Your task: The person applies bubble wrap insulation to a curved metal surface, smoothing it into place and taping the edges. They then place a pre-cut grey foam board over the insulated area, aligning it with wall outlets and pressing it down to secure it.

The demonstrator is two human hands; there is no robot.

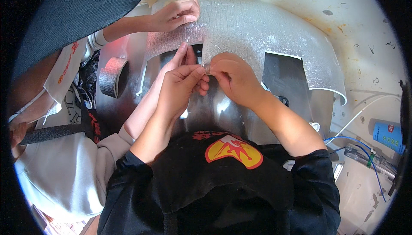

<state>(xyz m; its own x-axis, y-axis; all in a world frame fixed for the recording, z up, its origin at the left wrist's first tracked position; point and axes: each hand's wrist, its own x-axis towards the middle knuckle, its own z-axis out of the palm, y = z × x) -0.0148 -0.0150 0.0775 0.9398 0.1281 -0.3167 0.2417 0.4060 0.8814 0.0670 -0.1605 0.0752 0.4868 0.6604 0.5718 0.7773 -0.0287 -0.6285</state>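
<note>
Left hand (180, 81) and right hand (235, 77) pinch a crinkled silver foil-faced sheet (240, 24) at one edge; uneven pulling could tear it

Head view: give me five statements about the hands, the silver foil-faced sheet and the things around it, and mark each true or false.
1. The person's left hand and right hand come together at the silver foil-faced sheet. True.
2. The blue container lies left of the sheet. False: it is at the far right.
3. A co-worker's hand is at the sheet's upper-left part. True.
4. The sheet has no cutouts. False: openings are cut into its lower edge.
5. The curved silver strip lies left of the person's hands. True.
</note>
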